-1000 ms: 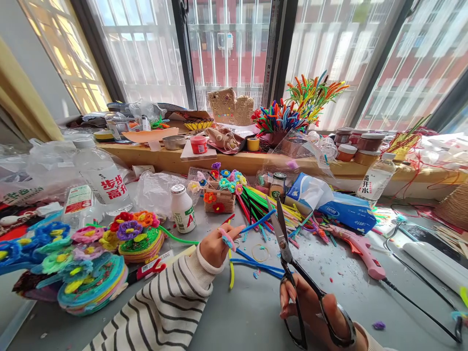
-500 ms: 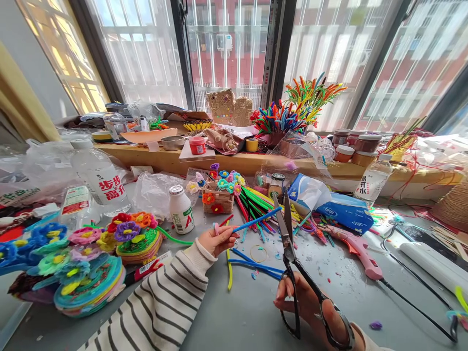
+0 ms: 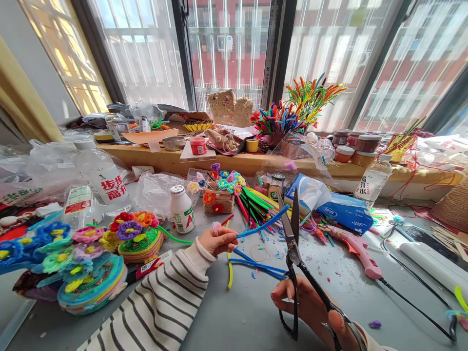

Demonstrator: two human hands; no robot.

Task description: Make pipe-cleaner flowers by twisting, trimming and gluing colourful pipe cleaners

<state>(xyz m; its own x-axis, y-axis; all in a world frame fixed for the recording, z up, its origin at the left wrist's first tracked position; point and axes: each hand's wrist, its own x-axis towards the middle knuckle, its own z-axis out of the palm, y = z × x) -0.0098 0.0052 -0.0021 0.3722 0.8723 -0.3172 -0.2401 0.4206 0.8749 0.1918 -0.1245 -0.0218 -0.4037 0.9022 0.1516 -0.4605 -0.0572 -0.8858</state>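
Observation:
Between thumb and fingers, my left hand (image 3: 218, 240) pinches a blue pipe cleaner (image 3: 263, 225) that points right and slightly up. Its free end lies near the tips of black-handled scissors (image 3: 293, 251). My right hand (image 3: 310, 304) grips the scissors by their handles, blades upward and parted. On the grey table under the held stem lie more blue pipe cleaners (image 3: 256, 265) and a yellow one (image 3: 230, 274). A bundle of coloured pipe cleaners (image 3: 256, 204) fans out beside a small woven basket of flowers (image 3: 218, 199).
Fuzzy flower pieces (image 3: 91, 278) and a white bottle (image 3: 182, 209) stand at left. A pink glue gun (image 3: 360, 251) with its cord lies at right, near a blue tissue pack (image 3: 341, 212). Jars (image 3: 367, 144) line the wooden sill (image 3: 153, 158).
The blue pipe cleaner's free end has shifted slightly right and now bends upward. The scissors have moved a little right and down, their blades still parted.

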